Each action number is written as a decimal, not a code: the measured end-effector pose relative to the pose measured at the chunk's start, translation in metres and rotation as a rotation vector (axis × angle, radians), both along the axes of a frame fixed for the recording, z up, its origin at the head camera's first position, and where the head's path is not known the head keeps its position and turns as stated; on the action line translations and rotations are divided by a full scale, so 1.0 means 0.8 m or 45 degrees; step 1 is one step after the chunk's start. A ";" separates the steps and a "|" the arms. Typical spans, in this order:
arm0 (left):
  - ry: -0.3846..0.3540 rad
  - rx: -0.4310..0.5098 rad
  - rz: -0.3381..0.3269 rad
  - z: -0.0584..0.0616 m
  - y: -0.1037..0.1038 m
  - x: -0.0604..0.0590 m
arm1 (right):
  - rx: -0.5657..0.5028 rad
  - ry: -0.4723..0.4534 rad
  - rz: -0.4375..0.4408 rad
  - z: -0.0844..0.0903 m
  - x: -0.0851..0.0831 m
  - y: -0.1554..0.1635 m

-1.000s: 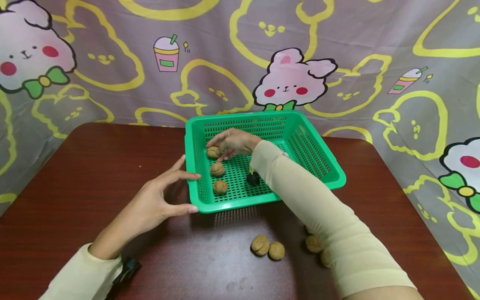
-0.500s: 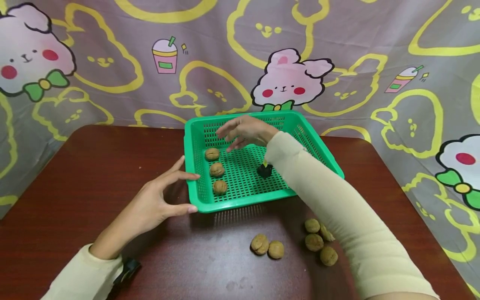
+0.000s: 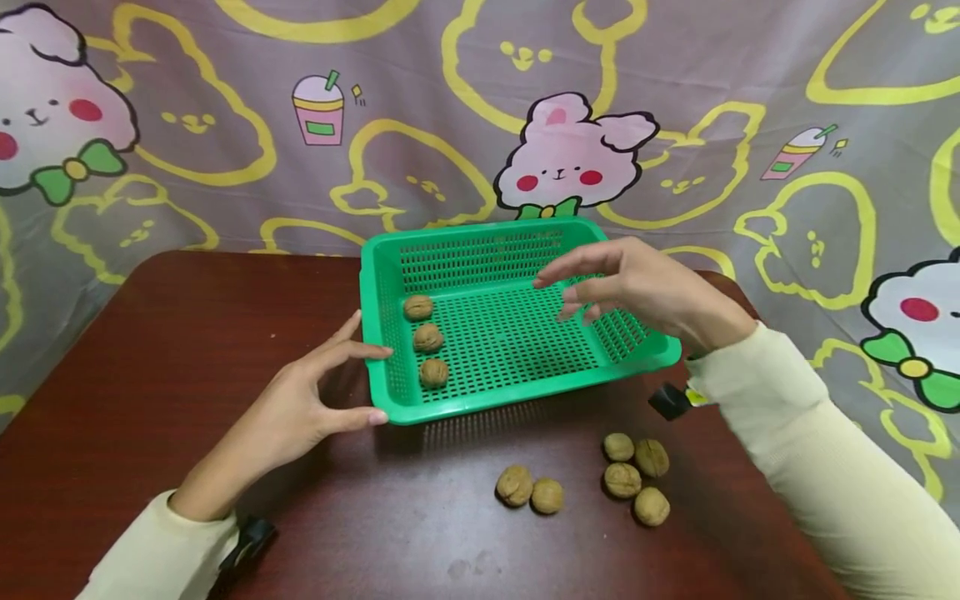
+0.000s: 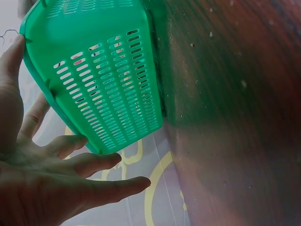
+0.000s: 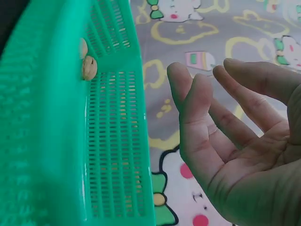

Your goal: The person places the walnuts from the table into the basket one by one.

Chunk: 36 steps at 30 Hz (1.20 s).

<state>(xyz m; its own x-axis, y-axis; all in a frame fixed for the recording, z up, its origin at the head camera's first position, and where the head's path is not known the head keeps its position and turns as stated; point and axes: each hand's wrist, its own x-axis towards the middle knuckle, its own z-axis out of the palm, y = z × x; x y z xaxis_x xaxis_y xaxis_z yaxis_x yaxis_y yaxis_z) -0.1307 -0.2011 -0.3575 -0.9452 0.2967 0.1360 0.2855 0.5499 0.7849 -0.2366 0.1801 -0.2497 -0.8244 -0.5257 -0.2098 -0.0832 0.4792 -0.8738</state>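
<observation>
A green perforated plastic basket sits on the dark red-brown bench, toward its far side. Three walnuts lie in a row along the basket's left inner wall. The left hand rests against the basket's near-left corner, thumb and forefinger spread straight and touching the rim; nothing is curled around it. The right hand hovers above the basket's right side, fingers loosely extended and apart, holding nothing; the right wrist view shows its bare palm beside the basket wall. Six more walnuts lie on the bench in front of the basket: a touching pair and a cluster of four just to their right.
</observation>
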 end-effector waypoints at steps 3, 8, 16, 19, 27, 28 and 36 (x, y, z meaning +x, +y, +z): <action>-0.005 0.002 0.011 0.001 -0.003 0.001 | 0.020 0.039 -0.043 -0.002 0.033 0.024; -0.020 0.027 0.011 -0.004 -0.005 0.003 | -0.043 0.083 -0.061 -0.021 0.078 0.059; -0.004 0.050 -0.008 -0.009 -0.002 0.001 | -0.076 0.095 -0.122 -0.071 0.131 0.118; 0.001 0.046 -0.006 -0.007 -0.002 0.000 | -0.099 0.063 -0.136 -0.097 0.140 0.138; -0.007 0.016 0.007 -0.004 -0.001 0.000 | -0.194 -0.062 -0.058 -0.150 0.150 0.170; -0.007 0.018 0.008 -0.004 -0.001 0.000 | -0.194 -0.065 -0.042 -0.156 0.150 0.172; 0.017 0.044 -0.016 -0.005 0.000 0.000 | -0.161 -0.038 -0.001 -0.180 0.148 0.177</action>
